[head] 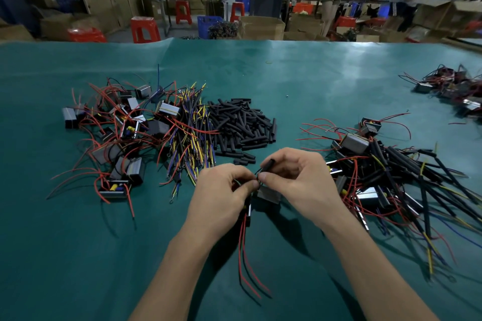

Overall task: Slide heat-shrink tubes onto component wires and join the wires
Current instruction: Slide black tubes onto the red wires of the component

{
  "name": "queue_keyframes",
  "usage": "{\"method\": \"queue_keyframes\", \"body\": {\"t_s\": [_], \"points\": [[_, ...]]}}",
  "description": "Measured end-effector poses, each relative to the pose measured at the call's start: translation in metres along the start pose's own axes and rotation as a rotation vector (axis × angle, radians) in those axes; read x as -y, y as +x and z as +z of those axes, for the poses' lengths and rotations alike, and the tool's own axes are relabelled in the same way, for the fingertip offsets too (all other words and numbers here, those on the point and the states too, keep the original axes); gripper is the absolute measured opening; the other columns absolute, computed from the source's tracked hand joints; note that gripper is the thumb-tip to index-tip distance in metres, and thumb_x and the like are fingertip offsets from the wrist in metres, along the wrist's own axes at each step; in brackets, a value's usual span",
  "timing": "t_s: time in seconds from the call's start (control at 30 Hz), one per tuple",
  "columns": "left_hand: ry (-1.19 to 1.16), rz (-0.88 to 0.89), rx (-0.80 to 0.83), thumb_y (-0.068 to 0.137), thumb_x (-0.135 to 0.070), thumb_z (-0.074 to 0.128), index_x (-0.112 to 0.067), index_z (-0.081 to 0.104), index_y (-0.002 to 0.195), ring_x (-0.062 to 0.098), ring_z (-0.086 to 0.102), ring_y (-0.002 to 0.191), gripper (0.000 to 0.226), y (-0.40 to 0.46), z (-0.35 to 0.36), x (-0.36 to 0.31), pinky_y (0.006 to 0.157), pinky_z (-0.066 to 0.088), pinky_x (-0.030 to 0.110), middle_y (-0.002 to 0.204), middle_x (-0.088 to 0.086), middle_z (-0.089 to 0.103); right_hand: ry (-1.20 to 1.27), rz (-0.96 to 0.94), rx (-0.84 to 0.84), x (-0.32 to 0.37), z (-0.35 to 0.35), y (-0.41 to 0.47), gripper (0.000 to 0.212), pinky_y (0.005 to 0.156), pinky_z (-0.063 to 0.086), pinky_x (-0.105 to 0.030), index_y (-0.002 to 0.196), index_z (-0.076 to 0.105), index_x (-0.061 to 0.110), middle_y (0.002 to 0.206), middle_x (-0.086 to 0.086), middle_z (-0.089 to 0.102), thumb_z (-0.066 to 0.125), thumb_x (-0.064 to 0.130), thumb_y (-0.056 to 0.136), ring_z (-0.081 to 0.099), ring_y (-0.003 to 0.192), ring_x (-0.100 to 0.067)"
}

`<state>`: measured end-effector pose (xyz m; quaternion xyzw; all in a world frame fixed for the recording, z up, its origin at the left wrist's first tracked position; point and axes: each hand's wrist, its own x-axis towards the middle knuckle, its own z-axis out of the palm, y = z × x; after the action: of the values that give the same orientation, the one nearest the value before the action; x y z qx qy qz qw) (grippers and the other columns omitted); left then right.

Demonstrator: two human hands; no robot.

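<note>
Bare forearms, no sleeves/gloves; left hand (221, 191) & right hand (300, 177) ringless

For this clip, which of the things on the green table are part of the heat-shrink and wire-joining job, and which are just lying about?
In the job:
left hand, pinching a wire
right hand, holding a black tube
component under the hands
pile of tubes
loose wires
unworked components
finished pile

Lying about:
far pile
red stools
cardboard boxes

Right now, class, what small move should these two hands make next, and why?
Probably push the short black heat-shrink tube, pinched by the right hand, further along the thin wire toward the left hand. The tube sits at the wire's end, beside the grey block component.
</note>
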<state>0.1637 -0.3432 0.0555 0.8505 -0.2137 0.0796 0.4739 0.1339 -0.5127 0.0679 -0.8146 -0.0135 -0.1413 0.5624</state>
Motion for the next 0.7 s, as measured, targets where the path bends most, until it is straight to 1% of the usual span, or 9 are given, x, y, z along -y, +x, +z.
{"method": "queue_keyframes", "body": {"t_s": [0.07,0.13,0.27,0.3,0.4,0.5,0.57,0.63,0.7], "points": [[0.027,0.001,0.018,0.081,-0.015,0.080,-0.020,0.079,0.087,0.006,0.065,0.070,0.007,-0.001,-0.002,-0.002,0.074,0.053,0.032,0.074,-0.008,0.073,-0.003,-0.001,-0.007,0.000,0.001,0.000,0.020,0.066,0.054,-0.030,0.079,0.073,0.020,0.071,-0.002,0.076,0.085,0.004,0.078,0.069,0.064,-0.013],[0.041,-0.021,0.048,0.078,-0.011,0.077,-0.025,0.076,0.093,0.003,0.065,0.068,0.020,-0.002,-0.006,-0.004,0.075,0.054,0.027,0.073,-0.011,0.073,-0.010,0.000,-0.010,-0.001,0.002,0.000,0.020,0.065,0.052,-0.029,0.078,0.073,0.020,0.070,-0.002,0.075,0.085,0.003,0.078,0.068,0.063,-0.012],[0.047,-0.066,0.066,0.076,-0.009,0.077,-0.030,0.065,0.093,-0.002,0.065,0.070,0.030,-0.004,-0.009,-0.008,0.068,0.043,0.012,0.071,-0.018,0.072,0.004,0.000,0.007,-0.003,-0.001,0.000,0.017,0.066,0.054,-0.029,0.080,0.075,0.018,0.070,-0.002,0.076,0.085,0.005,0.076,0.070,0.065,-0.014],[0.046,-0.076,0.060,0.076,-0.009,0.078,-0.030,0.063,0.092,-0.003,0.065,0.071,0.031,-0.004,-0.009,-0.009,0.068,0.042,0.013,0.071,-0.019,0.073,-0.007,-0.005,0.020,-0.004,-0.001,0.000,0.016,0.066,0.054,-0.028,0.080,0.075,0.018,0.071,-0.001,0.076,0.084,0.006,0.076,0.071,0.065,-0.014],[0.071,-0.092,0.035,0.075,-0.010,0.081,-0.030,0.058,0.091,-0.002,0.065,0.073,0.034,-0.005,-0.007,-0.012,0.075,0.045,0.027,0.071,-0.021,0.072,-0.076,-0.023,0.054,-0.004,0.000,0.000,0.016,0.065,0.050,-0.021,0.081,0.075,0.020,0.071,0.003,0.076,0.084,0.007,0.076,0.069,0.064,-0.008],[0.091,-0.081,0.012,0.075,-0.011,0.080,-0.030,0.058,0.089,-0.001,0.065,0.071,0.032,-0.006,-0.005,-0.012,0.076,0.048,0.029,0.071,-0.018,0.073,-0.122,-0.048,0.062,-0.005,0.001,0.000,0.017,0.065,0.050,-0.020,0.081,0.075,0.021,0.071,0.007,0.076,0.085,0.008,0.077,0.069,0.063,-0.005],[0.098,-0.056,0.005,0.075,-0.014,0.078,-0.028,0.063,0.089,0.004,0.067,0.071,0.025,-0.006,-0.005,-0.013,0.076,0.052,0.031,0.072,-0.013,0.073,-0.163,-0.067,0.053,-0.005,0.002,-0.001,0.017,0.066,0.053,-0.021,0.083,0.075,0.021,0.070,0.008,0.076,0.086,0.009,0.077,0.069,0.063,-0.005],[0.085,-0.041,0.010,0.074,-0.023,0.073,-0.027,0.067,0.091,0.008,0.068,0.071,0.019,-0.006,-0.004,-0.013,0.076,0.055,0.033,0.072,-0.010,0.073,-0.215,-0.076,0.035,-0.004,0.002,-0.001,0.020,0.066,0.052,-0.020,0.087,0.073,0.022,0.070,0.009,0.076,0.087,0.011,0.076,0.067,0.061,-0.004],[0.059,-0.035,0.033,0.071,-0.033,0.067,-0.028,0.071,0.095,0.004,0.067,0.068,0.025,-0.006,-0.004,-0.013,0.075,0.056,0.032,0.073,-0.010,0.073,-0.218,-0.062,0.028,-0.004,0.002,-0.002,0.027,0.062,0.048,-0.015,0.090,0.066,0.023,0.069,0.010,0.075,0.087,0.012,0.077,0.063,0.057,0.000]]}}
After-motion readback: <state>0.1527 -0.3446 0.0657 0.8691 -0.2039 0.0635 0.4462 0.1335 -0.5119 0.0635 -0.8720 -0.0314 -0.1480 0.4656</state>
